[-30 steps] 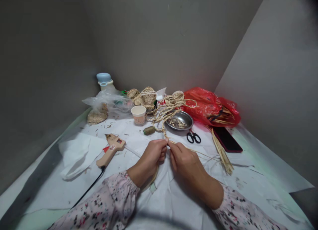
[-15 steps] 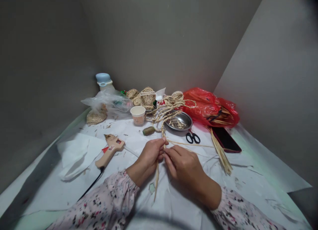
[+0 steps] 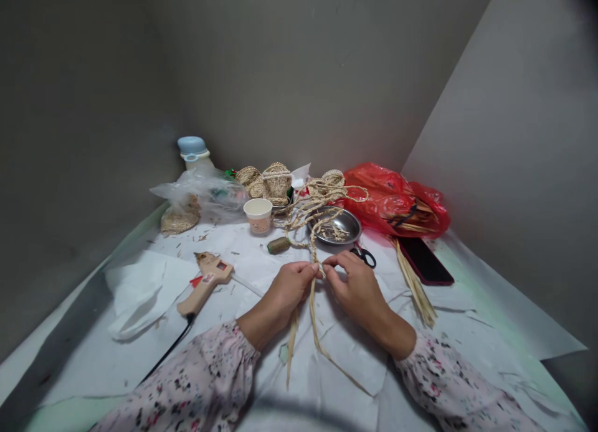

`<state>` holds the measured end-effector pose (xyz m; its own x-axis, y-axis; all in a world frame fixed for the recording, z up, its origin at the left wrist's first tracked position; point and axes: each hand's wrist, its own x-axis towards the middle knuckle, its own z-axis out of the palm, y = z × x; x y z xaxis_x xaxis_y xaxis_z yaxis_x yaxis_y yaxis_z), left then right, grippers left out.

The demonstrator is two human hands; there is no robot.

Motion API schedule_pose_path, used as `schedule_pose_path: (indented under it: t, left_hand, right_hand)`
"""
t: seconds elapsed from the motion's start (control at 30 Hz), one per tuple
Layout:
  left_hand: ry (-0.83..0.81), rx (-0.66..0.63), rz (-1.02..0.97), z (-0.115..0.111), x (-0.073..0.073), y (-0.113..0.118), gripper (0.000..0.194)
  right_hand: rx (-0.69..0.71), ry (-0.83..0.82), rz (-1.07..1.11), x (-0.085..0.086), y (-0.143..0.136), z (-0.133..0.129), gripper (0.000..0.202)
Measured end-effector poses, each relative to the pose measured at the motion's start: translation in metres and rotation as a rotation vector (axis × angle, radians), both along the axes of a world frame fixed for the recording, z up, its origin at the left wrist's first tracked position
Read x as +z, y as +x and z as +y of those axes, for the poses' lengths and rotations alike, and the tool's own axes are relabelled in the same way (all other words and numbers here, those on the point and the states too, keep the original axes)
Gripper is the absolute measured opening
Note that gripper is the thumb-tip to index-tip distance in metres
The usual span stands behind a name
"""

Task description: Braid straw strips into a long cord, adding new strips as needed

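Note:
A braided straw cord (image 3: 314,245) runs from a loose coil (image 3: 317,201) down to my hands. My left hand (image 3: 290,290) is closed, pinching the cord's lower end between thumb and fingers. Just right of it, my right hand (image 3: 357,290) has its thumb and index finger pressed together on the cord at the same spot. Loose straw strands (image 3: 316,338) hang below the fingers toward me, one curving to the right. Another strand (image 3: 292,345) hangs under my left hand.
A glue gun (image 3: 205,286) lies left, near a paper cup (image 3: 258,216) and a thread spool (image 3: 279,245). Behind are a metal bowl (image 3: 359,226), scissors (image 3: 369,258) and a red bag (image 3: 383,195). A phone (image 3: 427,262) and straw bundle (image 3: 413,282) lie right.
Both hands have moved slightly up and right with the cord end. The strand that stretched right across the table now hangs down toward me. My right hand partly covers the scissors.

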<state>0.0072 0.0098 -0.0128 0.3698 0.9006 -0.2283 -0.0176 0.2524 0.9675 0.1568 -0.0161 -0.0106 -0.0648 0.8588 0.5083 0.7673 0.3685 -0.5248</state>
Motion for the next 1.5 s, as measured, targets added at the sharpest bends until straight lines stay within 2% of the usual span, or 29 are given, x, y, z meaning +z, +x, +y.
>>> schedule_pose_path:
  t: [0.2, 0.33, 0.6, 0.77, 0.93, 1.13, 1.27, 1.4, 1.5]
  left_hand:
    - [0.007, 0.008, -0.049, -0.003, 0.001, 0.001, 0.031]
    - [0.006, 0.003, -0.092, -0.005, 0.002, 0.002, 0.035]
    - [0.004, -0.002, -0.147, -0.004, 0.003, 0.002, 0.035]
    - [-0.063, 0.012, -0.265, 0.002, -0.002, -0.001, 0.035]
    - [-0.134, 0.009, -0.331, 0.004, 0.001, -0.003, 0.033]
    - [-0.157, 0.074, -0.297, 0.004, 0.004, -0.004, 0.030]
    - [-0.104, 0.092, -0.241, 0.003, 0.001, -0.003, 0.023]
    - [-0.081, 0.069, -0.152, -0.002, 0.004, -0.002, 0.026]
    - [-0.070, 0.044, -0.149, -0.004, 0.011, -0.001, 0.026]
  right_hand:
    - [0.006, 0.148, -0.210, 0.006, -0.004, -0.005, 0.015]
    - [0.034, 0.179, -0.359, 0.010, -0.004, -0.007, 0.017]
    - [0.088, 0.178, -0.430, 0.015, -0.006, -0.010, 0.021]
    - [0.135, 0.229, -0.535, 0.011, -0.013, -0.014, 0.031]
    - [0.167, 0.237, -0.573, 0.011, -0.014, -0.016, 0.034]
    - [0.222, 0.225, -0.430, 0.014, -0.009, -0.012, 0.036]
    - [0.174, 0.144, -0.110, 0.010, -0.006, -0.009, 0.034]
    - [0.094, -0.118, 0.259, 0.010, -0.004, -0.004, 0.025]
    - [0.196, -0.427, 0.555, 0.009, -0.002, 0.003, 0.031]
